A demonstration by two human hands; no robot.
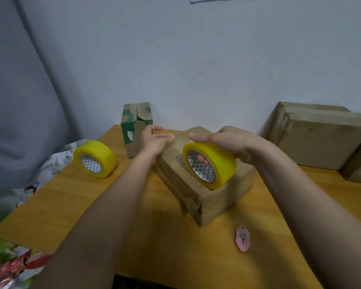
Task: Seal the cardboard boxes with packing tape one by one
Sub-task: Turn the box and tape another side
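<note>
Your right hand [223, 140] has its grip wrapped around the tape roll [209, 165], standing on the box [204, 184] at frame centre. Left hand [156, 138] is spread flat, holding nothing. Press it on the flaps, pull tape straight; mind the cutter [242, 238] at lower right.

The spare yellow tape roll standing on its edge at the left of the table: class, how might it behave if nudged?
The spare tape roll stands on its round rim, so a push along the table would probably roll it. A sideways push may tip it flat. It looks thickly wound, so it is likely stiff and fairly heavy.
</note>
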